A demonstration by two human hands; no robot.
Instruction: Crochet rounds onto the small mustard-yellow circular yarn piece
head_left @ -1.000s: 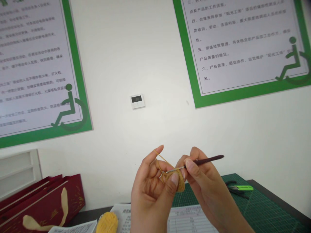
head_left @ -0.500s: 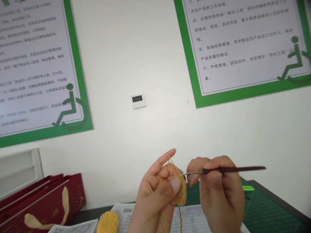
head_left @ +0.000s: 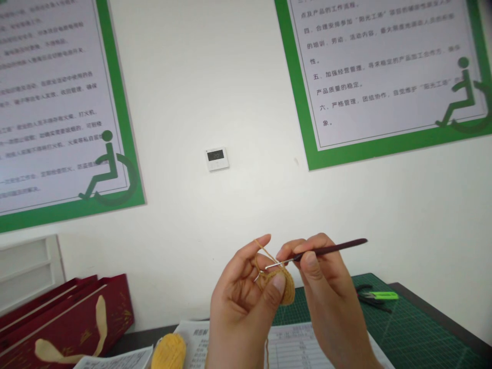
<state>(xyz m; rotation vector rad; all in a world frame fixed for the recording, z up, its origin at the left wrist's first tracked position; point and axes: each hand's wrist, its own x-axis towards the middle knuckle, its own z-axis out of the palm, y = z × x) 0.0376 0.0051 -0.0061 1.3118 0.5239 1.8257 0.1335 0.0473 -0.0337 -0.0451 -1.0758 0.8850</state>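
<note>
My left hand (head_left: 248, 302) pinches a small tan crochet piece (head_left: 288, 289) between thumb and fingers. A strand of tan yarn (head_left: 265, 249) runs over its raised index finger down to the piece, and a tail of yarn hangs below the hand. In my right hand (head_left: 326, 287) is a crochet hook (head_left: 334, 248) with a dark red handle, held like a pen. Its metal shaft points left, crossing the yarn just above the crochet piece, with the tip near the left fingers. Both hands are raised above the table.
Below are printed sheets (head_left: 300, 348), a yellow yarn ball (head_left: 169, 352) and a green cutting mat (head_left: 418, 328). Black-handled snips (head_left: 371, 297) and a bright green tool (head_left: 385, 295) lie on the mat. Red gift bags (head_left: 77, 323) stand at left. A thermostat (head_left: 217, 159) is on the wall.
My right hand has moved left and upward, and the hook now slants, its tip passing left beyond the piece. The crochet piece has tilted in my left hand. The view has shifted slightly.
</note>
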